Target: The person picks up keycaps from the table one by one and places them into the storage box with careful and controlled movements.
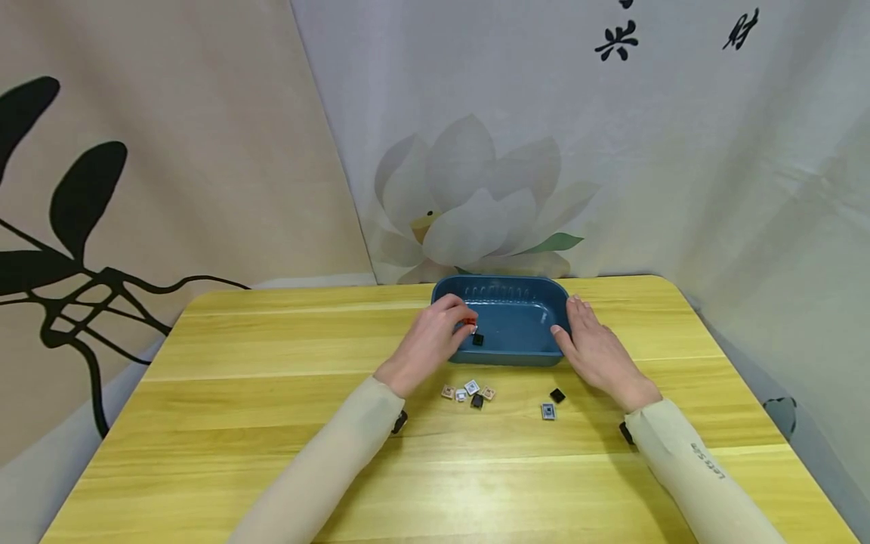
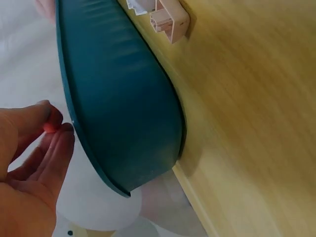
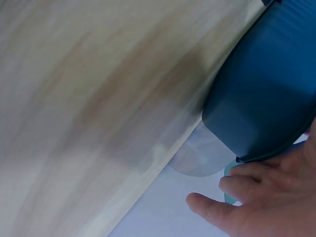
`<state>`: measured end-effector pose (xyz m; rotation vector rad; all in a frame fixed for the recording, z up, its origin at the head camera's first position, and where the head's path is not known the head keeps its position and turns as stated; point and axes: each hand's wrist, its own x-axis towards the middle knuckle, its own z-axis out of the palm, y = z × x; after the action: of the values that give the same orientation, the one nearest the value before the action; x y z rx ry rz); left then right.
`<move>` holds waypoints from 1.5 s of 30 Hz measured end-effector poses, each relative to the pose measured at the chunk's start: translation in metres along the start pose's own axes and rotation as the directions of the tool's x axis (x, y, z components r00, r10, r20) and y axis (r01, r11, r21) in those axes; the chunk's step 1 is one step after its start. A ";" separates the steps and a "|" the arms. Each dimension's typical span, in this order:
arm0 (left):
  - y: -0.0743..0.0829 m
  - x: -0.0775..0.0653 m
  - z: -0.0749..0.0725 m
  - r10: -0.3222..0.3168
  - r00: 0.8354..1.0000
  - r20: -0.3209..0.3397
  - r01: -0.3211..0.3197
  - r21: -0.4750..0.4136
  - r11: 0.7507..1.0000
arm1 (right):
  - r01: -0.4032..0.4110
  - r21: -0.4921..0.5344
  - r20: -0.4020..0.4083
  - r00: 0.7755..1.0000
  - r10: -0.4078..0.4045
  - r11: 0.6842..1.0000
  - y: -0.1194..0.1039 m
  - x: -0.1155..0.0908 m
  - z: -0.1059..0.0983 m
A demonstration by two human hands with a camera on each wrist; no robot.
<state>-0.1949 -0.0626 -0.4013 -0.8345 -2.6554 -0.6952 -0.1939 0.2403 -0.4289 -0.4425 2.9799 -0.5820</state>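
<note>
Between thumb and fingertips, my left hand (image 1: pixel 435 326) pinches a small red keycap (image 1: pixel 469 321) above the left end of a blue plastic tray (image 1: pixel 506 359). The red piece (image 2: pixel 53 120) is mostly covered by the fingers in the left wrist view. A black keycap (image 1: pixel 479 340) lies inside the tray, just under that hand. At the tray's right end, my right hand (image 1: pixel 601 355) rests on the rim with fingers straight and thumb over the edge. The right wrist view shows those fingers (image 3: pixel 247 190) spread beside the tray's end wall.
In front of the tray lie several keycaps: beige (image 1: pixel 448 391), white (image 1: pixel 472 387) and dark (image 1: pixel 477 402). Further right are a black one (image 1: pixel 557 395) and a grey one (image 1: pixel 548 412). A printed curtain (image 1: pixel 476 189) hangs behind the wooden table (image 1: pixel 272 393).
</note>
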 end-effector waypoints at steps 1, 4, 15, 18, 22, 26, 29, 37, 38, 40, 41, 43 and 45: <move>0.000 0.001 0.001 -0.010 1.000 0.019 0.010 0.004 1.000 | 0.001 -0.001 -0.001 1.000 -0.001 1.000 0.000 0.000 0.000; -0.002 0.006 0.002 -0.033 0.996 0.077 0.032 0.011 0.999 | 0.003 -0.004 -0.002 1.000 -0.003 1.000 0.000 0.000 0.000; -0.007 0.021 0.002 -0.025 0.971 0.238 -0.004 0.122 0.992 | -0.001 -0.012 0.000 1.000 0.001 1.000 0.001 -0.001 -0.001; -0.007 0.024 0.004 -0.034 0.962 0.269 -0.003 0.136 0.991 | 0.000 -0.008 0.000 1.000 0.000 1.000 0.000 -0.001 -0.001; -0.008 0.026 0.007 -0.041 0.952 0.303 0.000 0.135 0.991 | -0.001 -0.004 0.004 1.000 0.001 1.000 0.000 -0.001 0.000; -0.009 0.028 0.009 -0.064 0.943 0.326 0.022 0.132 0.991 | 0.002 -0.006 0.001 1.000 -0.002 1.000 0.001 -0.001 0.001; -0.011 0.028 0.011 -0.087 0.936 0.340 0.042 0.139 0.989 | 0.006 -0.006 -0.003 1.000 -0.006 1.000 0.001 -0.001 0.002; -0.014 0.028 0.014 -0.102 0.930 0.353 0.039 0.183 0.982 | 0.011 -0.004 -0.007 1.000 -0.011 1.000 0.001 0.000 0.002; -0.013 0.028 0.013 -0.101 0.931 0.350 0.036 0.187 0.982 | 0.012 -0.004 -0.007 1.000 -0.012 1.000 0.001 0.000 0.002; -0.013 0.027 0.013 -0.092 0.936 0.338 0.028 0.190 0.981 | 0.013 -0.001 -0.006 1.000 -0.013 1.000 0.001 0.000 0.002; -0.013 0.027 0.012 -0.087 0.940 0.330 0.024 0.191 0.981 | 0.012 0.000 -0.005 1.000 -0.012 1.000 0.001 0.000 0.002; -0.013 0.025 0.011 -0.079 0.946 0.313 0.022 0.183 0.983 | 0.012 0.000 -0.005 1.000 -0.012 1.000 0.001 0.000 0.001; -0.011 0.023 0.008 -0.069 0.953 0.296 0.018 0.170 0.985 | 0.011 0.001 -0.005 1.000 -0.011 1.000 0.001 0.000 0.001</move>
<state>-0.2205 -0.0559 -0.4037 -0.8997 -2.9600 -0.3724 -0.1942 0.2411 -0.4301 -0.4583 2.9836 -0.5866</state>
